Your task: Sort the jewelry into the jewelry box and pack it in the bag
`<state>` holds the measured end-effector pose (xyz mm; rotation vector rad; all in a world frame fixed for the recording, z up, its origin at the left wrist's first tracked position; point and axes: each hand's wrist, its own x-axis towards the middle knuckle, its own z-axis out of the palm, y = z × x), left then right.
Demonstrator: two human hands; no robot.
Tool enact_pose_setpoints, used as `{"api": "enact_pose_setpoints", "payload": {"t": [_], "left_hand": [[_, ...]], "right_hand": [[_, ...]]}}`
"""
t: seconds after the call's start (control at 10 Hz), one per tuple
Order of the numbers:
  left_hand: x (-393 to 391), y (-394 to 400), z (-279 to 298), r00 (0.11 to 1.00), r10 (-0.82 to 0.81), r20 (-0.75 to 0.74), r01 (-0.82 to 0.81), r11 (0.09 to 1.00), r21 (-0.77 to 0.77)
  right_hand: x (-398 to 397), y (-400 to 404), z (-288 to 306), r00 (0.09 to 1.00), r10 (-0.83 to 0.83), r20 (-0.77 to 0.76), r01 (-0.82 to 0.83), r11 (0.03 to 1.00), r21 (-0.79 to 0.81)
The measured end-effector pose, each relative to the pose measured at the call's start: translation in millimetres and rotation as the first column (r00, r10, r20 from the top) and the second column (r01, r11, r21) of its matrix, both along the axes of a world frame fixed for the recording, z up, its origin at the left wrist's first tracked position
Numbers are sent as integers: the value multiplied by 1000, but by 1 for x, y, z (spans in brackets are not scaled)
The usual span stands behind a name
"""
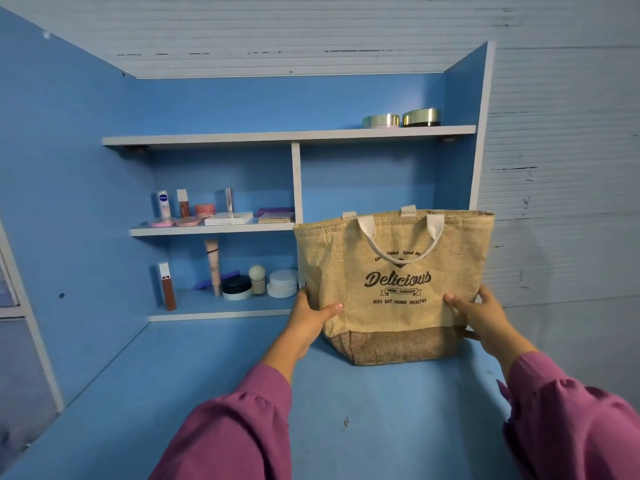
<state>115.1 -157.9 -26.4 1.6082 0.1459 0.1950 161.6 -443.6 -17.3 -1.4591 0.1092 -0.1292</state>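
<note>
Nearest to us we see two magenta sleeves (239,431) reaching forward over the blue desk (194,386). Beyond them our left hand (313,315) grasps the left side of the bag (394,285), thumb laid across its front and fingers wrapped behind; our right hand (483,315) grasps the right side the same way, thumb on the front panel.

There is one bag, standing upright on the desk. It is pale woven jute with a darker brown band along the bottom, two white webbing handles (401,237), the front one drooping over the front, and dark print reading "Delicious" and "JUST EAT MORE HEALTHY". We cannot see inside it.

Left of the bag and behind it, the lowest shelf (221,315) holds about seven cosmetics: one brown lip tube, one tall beige tube, one black compact, one puff, two stacked white jars and a purple item lying flat. Above that, the middle shelf (211,230) carries bottles, a jar, compacts and flat palettes; their exact count is unclear. Above the bag, the top shelf (287,136) bears two gold-lidded jars (401,119)
</note>
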Motion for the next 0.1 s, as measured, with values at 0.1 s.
{"api": "enact_pose_setpoints", "payload": {"t": [0.1], "left_hand": [[-8, 8, 3, 1000, 21, -21, -19, 998, 52]], "right_hand": [[-3, 9, -5, 942, -315, 118, 329, 936, -126]]}}
